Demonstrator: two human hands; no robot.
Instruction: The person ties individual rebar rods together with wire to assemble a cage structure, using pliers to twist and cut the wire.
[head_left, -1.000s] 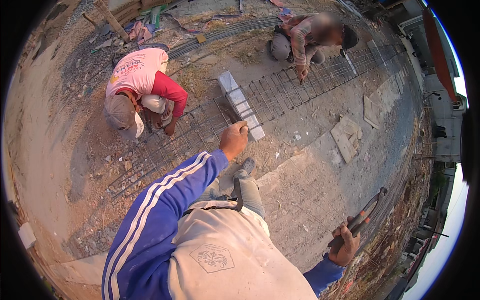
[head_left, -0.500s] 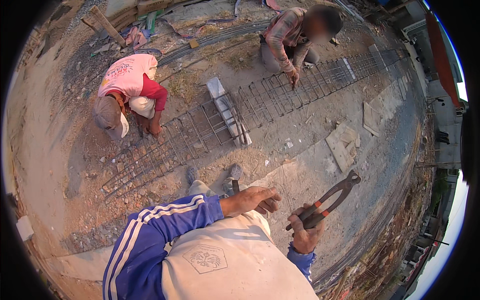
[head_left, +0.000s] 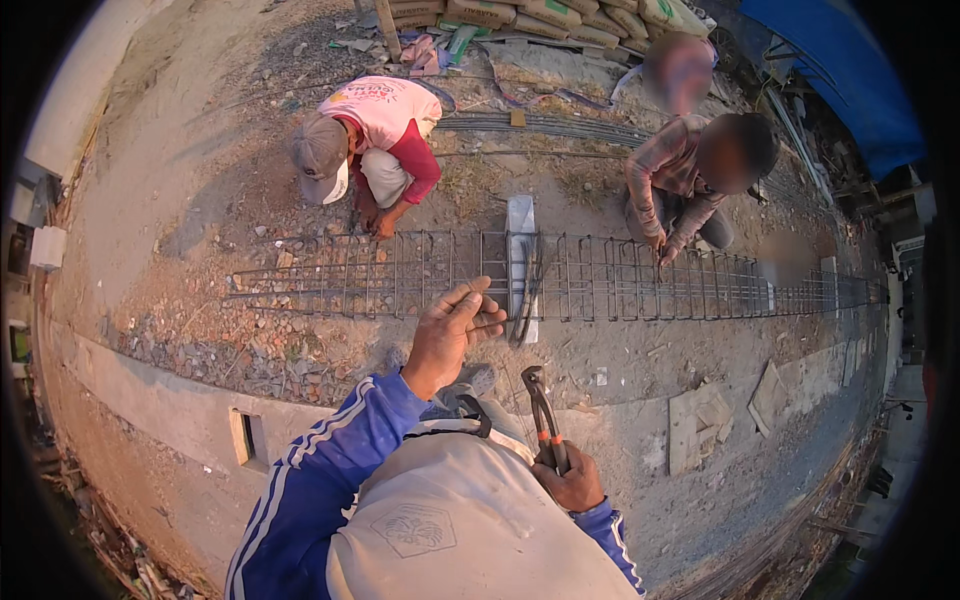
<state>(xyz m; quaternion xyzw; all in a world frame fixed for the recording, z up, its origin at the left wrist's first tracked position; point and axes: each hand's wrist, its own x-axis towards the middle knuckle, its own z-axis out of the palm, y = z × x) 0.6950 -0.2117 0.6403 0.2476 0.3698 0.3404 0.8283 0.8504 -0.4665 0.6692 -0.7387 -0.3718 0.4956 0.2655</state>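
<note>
In my right hand (head_left: 575, 480) is a pair of dark pincers (head_left: 540, 400) with orange bands on the handles; the fingers wrap the grips and the jaws point up and away. My left hand (head_left: 450, 335) reaches forward with its fingers loosely apart, and I see nothing in it. It overlaps the near side of a long rebar cage (head_left: 420, 262) in the view; whether it touches cannot be told. Just right of its fingertips, a dark bundle of thin wire (head_left: 527, 300) lies over a pale block (head_left: 521, 215) across the cage.
Two people crouch beyond the cage, one in a pink shirt (head_left: 375, 110), one in a checked shirt (head_left: 665, 165), their hands at the bars. Sacks (head_left: 480, 14) are stacked behind them. Wooden boards (head_left: 698, 428) lie at the right, and rubble (head_left: 270, 350) at the left.
My left hand has moved up and forward from in front of my belly towards the cage. The pincers, still in my right hand, have swung more upright. The whole view has turned.
</note>
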